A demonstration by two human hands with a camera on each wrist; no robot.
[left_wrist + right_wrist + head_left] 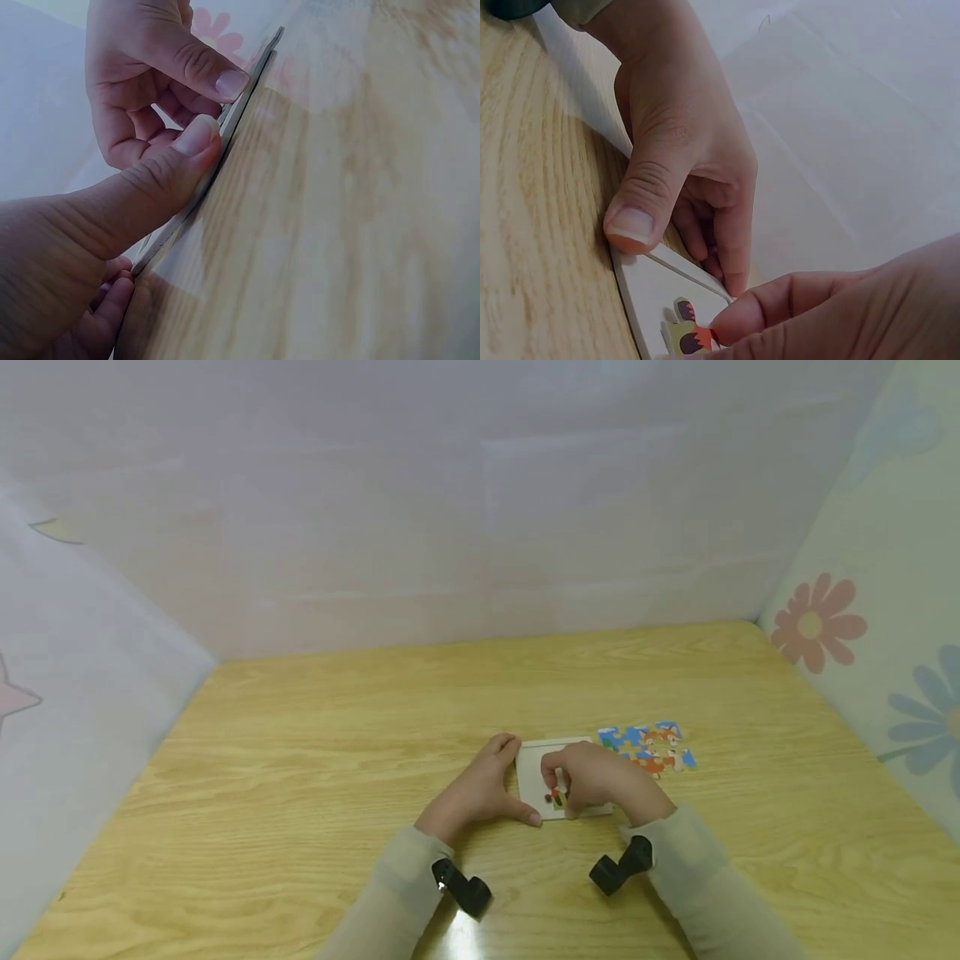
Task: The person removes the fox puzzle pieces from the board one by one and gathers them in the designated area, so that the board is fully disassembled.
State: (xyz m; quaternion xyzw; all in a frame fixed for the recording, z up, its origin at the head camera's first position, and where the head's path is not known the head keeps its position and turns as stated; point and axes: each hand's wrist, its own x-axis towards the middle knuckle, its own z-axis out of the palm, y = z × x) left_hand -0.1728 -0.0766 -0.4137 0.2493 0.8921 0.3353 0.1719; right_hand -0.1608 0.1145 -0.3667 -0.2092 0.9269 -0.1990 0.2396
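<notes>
A white puzzle tray with a raised rim lies on the wooden table. My left hand holds its left side, the thumb at the near corner and the fingers along the far part of the edge. Over the tray, my right hand pinches a small puzzle piece, coloured yellow-green, red and dark, between thumb and fingers. The piece sits near the tray's front left corner, partly covered by the right fingertips. In the left wrist view the tray appears edge-on, with both thumbs at its near edge.
Right of the tray lies a group of joined puzzle pieces with an orange animal picture on blue, partly behind the right hand. Pale cloth walls stand at the back and sides of the table. Each sleeve carries a black wrist camera.
</notes>
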